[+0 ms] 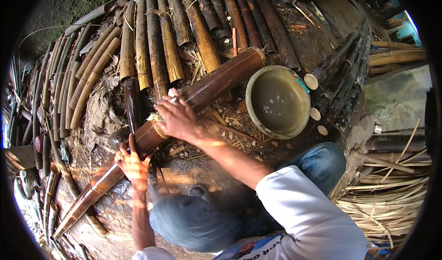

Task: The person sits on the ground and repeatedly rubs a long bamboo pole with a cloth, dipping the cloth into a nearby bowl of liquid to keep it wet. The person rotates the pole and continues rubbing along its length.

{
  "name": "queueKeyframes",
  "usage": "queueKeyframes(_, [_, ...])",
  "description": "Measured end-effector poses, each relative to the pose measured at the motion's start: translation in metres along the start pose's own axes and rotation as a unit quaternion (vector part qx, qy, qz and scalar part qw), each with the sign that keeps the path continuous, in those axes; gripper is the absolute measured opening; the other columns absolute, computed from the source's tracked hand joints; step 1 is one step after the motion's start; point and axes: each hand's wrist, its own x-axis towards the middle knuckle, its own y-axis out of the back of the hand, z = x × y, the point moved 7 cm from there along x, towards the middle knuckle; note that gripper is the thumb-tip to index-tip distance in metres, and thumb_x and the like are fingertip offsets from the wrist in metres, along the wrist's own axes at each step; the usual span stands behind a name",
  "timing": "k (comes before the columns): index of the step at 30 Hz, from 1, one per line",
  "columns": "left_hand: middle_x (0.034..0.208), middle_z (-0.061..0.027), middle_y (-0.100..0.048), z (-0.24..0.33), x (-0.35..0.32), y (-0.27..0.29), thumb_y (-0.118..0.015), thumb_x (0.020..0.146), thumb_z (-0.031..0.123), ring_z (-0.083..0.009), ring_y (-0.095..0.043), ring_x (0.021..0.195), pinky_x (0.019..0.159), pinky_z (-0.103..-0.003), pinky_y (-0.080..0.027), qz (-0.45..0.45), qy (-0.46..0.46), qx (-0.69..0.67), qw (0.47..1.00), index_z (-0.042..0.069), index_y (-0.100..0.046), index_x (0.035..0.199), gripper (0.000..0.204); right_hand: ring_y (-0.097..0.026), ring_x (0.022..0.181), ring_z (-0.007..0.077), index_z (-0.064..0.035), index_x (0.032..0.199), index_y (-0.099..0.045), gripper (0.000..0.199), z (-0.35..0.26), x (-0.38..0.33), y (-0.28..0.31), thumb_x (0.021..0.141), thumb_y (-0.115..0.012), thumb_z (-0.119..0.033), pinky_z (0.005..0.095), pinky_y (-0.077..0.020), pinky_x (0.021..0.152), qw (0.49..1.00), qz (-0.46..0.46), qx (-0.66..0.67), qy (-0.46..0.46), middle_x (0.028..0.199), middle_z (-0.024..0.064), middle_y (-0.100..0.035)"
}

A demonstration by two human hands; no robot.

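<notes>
Item: long brown bamboo pole (184,117), wet and glossy, lying slantwise from the lower left of the head view up toward the centre top, over dark muddy ground (193,177); its upper cut end rests just beside the rim of the basin. Behind it, a row of split bamboo lengths (170,39), tan to dark brown, laid side by side across the upper part of the view. At far left, a curved bundle of thinner green and tan bamboo strips (69,80). At right, a stack of dark bamboo poles (340,76) with pale cut ends, and below it a heap of pale thin slivers (386,200). Round metal basin (277,101), dull olive, holding murky water, set right of the pole's upper end. The person's knees, in blue jeans (202,218), sit at the bottom, with a white sleeve (304,209) on the right arm. Right hand (177,117): laid over the pole near its middle, fingers curled and pressing a small pale wad of fibre (155,118) against the surface. Left hand (133,164): lower on the pole, fingers wrapped about it from the near side, thumb raised along the stem. Small wood chips (230,122) scattered between pole and basin.
</notes>
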Motion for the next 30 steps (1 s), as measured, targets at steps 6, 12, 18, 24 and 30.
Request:
queueKeyframes(6, [0.143,-0.0123,-0.056,-0.011,0.042,-0.003,-0.094,0.052,0.048,-0.0343,-0.053,0.133,0.114,-0.056,-0.034,-0.049,-0.107,-0.139,0.983,0.013,-0.044,0.151,0.116,-0.063,0.122,0.0318,-0.0084,0.122,-0.066,0.036,0.207,-0.022,0.126,0.094,-0.059,-0.03,0.0475,-0.0456,0.111,0.94,0.184,-0.135,-0.253,0.127,0.0164,-0.068])
queueKeyframes(12, [0.144,-0.0108,-0.055,0.0,0.018,-0.008,-0.089,0.064,0.043,-0.032,-0.051,0.133,0.114,-0.053,-0.036,0.125,-0.111,-0.059,0.984,0.009,-0.046,0.151,0.103,-0.067,0.095,0.0322,0.0027,0.104,-0.071,0.042,0.19,-0.002,0.078,0.096,-0.058,-0.036,0.0466,-0.0555,0.083,0.929,-0.064,0.006,-0.364,0.104,0.0239,-0.067])
queueKeyframes(18, [0.148,-0.0126,-0.052,0.011,0.007,0.003,-0.083,0.073,0.044,-0.0332,-0.047,0.137,0.119,-0.052,-0.033,0.209,-0.122,-0.035,0.97,0.008,-0.045,0.152,0.095,-0.062,0.116,0.0339,-0.0023,0.123,-0.067,0.047,0.014,0.006,0.024,0.091,-0.068,-0.037,0.0525,-0.0327,0.12,0.999,0.031,0.018,-0.018,0.129,0.0149,-0.066])
queueKeyframes(24, [0.147,-0.0128,-0.053,0.011,0.008,-0.001,-0.076,0.078,0.055,-0.0334,-0.048,0.136,0.117,-0.052,-0.035,0.225,-0.117,-0.028,0.967,0.007,-0.047,0.15,0.091,-0.055,0.127,0.0336,-0.0112,0.143,-0.055,0.045,0.236,-0.012,0.135,0.104,-0.048,-0.031,0.0517,-0.0427,0.111,0.935,0.029,-0.156,-0.318,0.145,0.0215,-0.056])
queueKeyframes(30, [0.139,-0.0122,-0.059,0.016,0.026,0.004,-0.067,0.088,0.053,-0.0324,-0.054,0.129,0.114,-0.051,-0.039,0.293,-0.086,-0.023,0.952,0.007,-0.055,0.144,0.073,-0.06,0.108,0.0425,-0.0011,0.135,-0.059,0.063,0.14,0.009,0.039,0.092,-0.063,-0.047,0.0554,-0.0507,0.095,0.95,-0.047,-0.01,-0.307,0.113,0.0268,-0.063])
